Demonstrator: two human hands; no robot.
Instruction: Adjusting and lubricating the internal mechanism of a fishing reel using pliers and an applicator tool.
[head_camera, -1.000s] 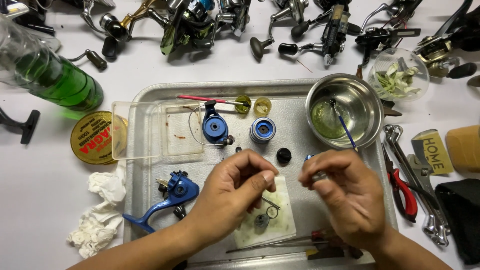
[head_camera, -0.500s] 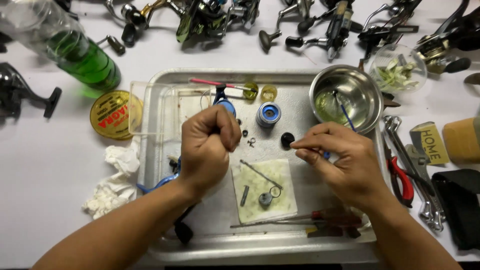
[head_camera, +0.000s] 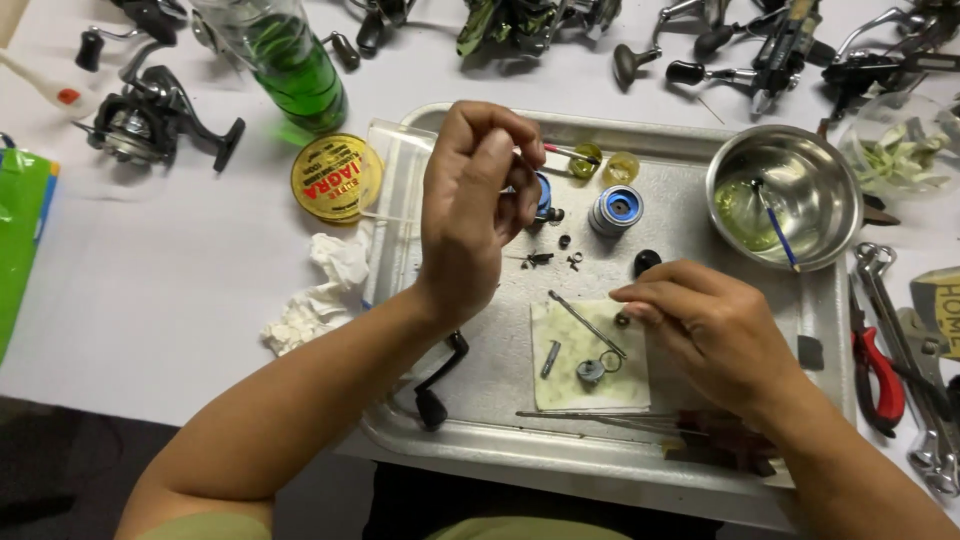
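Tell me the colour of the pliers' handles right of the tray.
Red, on the pliers; head view.

blue reel part (head_camera: 541, 196): round, half hidden behind the raised left hand (head_camera: 470, 205), over the metal tray (head_camera: 690, 225).
small ring (head_camera: 622, 320): tiny, dark, possibly a washer, at the right hand (head_camera: 705, 325) fingertips, on the cloth pad (head_camera: 560, 390) edge.

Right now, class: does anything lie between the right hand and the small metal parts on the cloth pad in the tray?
Nothing visible does. The right hand rests at the pad's right edge, fingertips beside the small ring, with the thin rod and the other parts lying open just to its left.
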